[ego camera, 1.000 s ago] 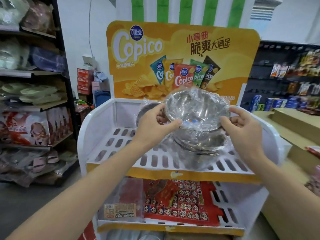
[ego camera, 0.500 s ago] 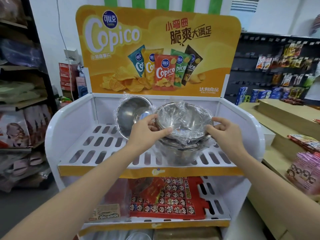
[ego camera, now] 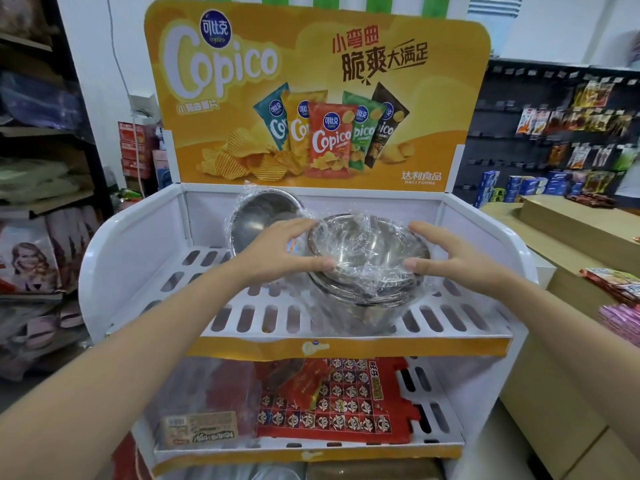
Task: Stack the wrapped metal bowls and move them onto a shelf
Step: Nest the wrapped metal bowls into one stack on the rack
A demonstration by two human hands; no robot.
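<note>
A stack of plastic-wrapped metal bowls [ego camera: 363,299] stands on the slotted top shelf [ego camera: 263,318] of a white display rack. The top wrapped bowl [ego camera: 367,251] sits nested in that stack. My left hand [ego camera: 280,254] grips its left rim, thumb on the near edge. My right hand [ego camera: 446,258] clasps the right rim, fingers spread. Another wrapped bowl [ego camera: 263,216] leans on edge against the shelf's back wall, just behind my left hand.
An orange Copico sign [ego camera: 311,81] rises behind the shelf. The lower shelf [ego camera: 429,420] holds red snack packs [ego camera: 346,396]. Dark goods shelving [ego camera: 41,168] stands on the left. On the right are a wooden counter [ego camera: 581,233] and snack racks [ego camera: 571,133].
The top bowl has come down from a tilted hold above the stack and now sits nested in it. Both hands stay on its rim, the right hand's fingers now spread wider.
</note>
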